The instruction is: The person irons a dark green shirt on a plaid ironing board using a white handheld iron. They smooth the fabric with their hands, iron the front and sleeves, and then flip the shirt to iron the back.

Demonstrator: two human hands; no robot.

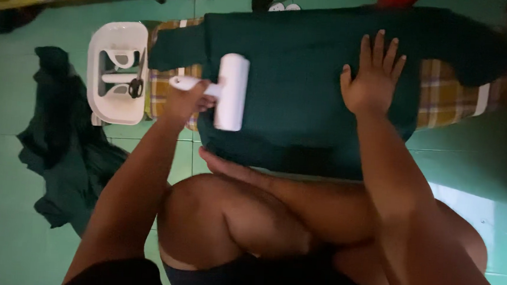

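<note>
On the floor (3, 203) at far left lies a crumpled dark cloth (65, 148), then a white plastic tray (97, 62). Our left hand (186, 97) has its fingers wrapped round the roller (232, 91), a smooth white cylinder lying on the green garment (303, 93), long axis running away from us. Our right hand (373, 76) presses flat there, fingers slightly spread.

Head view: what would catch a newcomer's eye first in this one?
The white lint roller stands out most, lying on the dark green garment at centre, its handle held in the left hand. The right hand presses flat on the garment to the right of it. At the left, a white tray holding scissors sits on the green tiled floor, beside a heap of dark cloth.
</note>
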